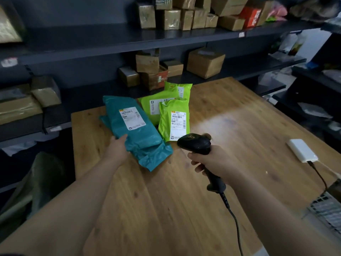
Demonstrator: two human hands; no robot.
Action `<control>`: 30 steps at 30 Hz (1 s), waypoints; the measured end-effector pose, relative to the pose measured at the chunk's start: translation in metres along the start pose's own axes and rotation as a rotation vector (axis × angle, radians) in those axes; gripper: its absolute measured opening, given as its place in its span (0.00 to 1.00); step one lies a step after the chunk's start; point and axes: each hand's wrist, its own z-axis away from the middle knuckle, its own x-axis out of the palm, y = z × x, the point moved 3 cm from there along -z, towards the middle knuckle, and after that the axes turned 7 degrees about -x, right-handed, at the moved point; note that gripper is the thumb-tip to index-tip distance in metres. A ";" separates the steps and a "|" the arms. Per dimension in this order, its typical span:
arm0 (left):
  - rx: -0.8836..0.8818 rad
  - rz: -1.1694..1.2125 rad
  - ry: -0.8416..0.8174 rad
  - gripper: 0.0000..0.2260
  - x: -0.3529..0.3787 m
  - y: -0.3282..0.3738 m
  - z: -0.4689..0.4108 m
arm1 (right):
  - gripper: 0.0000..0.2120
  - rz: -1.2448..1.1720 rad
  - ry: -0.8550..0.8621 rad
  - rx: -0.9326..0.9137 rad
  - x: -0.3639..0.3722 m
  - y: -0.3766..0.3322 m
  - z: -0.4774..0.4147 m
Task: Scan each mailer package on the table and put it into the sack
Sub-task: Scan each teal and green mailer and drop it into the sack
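A long teal mailer (135, 132) with a white label lies on the wooden table (166, 209), its near end raised. My left hand (118, 147) grips that mailer's left edge, fingers tucked under it. Three lime-green mailers lie behind it: the nearest (173, 120) with its barcode label up, one (153, 106) behind, one (178, 89) at the back. My right hand (212, 161) grips a black corded barcode scanner (195, 145), its head pointing at the mailers. An olive-grey sack (38, 182) stands on the floor left of the table.
A white power bank (302, 150) with a cable lies at the table's right edge. A keyboard (326, 211) shows at the lower right. Dark shelves with several taped cardboard boxes (204, 62) run behind and along both sides.
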 end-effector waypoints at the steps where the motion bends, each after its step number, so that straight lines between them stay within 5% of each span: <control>1: 0.007 0.035 0.025 0.21 0.002 -0.001 -0.007 | 0.07 -0.009 -0.011 0.003 -0.001 0.002 -0.005; 7: 0.002 0.147 0.222 0.03 -0.010 0.024 -0.002 | 0.08 -0.096 -0.069 0.024 -0.016 0.010 -0.026; 11: 0.078 0.172 0.306 0.03 -0.016 0.044 0.056 | 0.06 -0.145 -0.115 -0.024 -0.029 0.007 -0.030; 16: 0.013 0.079 0.079 0.09 0.021 0.051 0.138 | 0.10 -0.097 -0.176 -0.077 -0.041 0.010 -0.032; 20: -0.199 0.014 -0.180 0.20 0.054 0.050 0.181 | 0.08 -0.083 -0.203 -0.100 -0.048 0.017 -0.029; 24: -0.402 0.132 0.073 0.23 0.063 0.048 0.177 | 0.08 -0.037 -0.224 -0.127 -0.048 0.026 -0.022; 30: -0.802 0.786 0.337 0.35 0.062 0.028 0.124 | 0.07 -0.044 -0.194 -0.114 -0.055 0.026 -0.022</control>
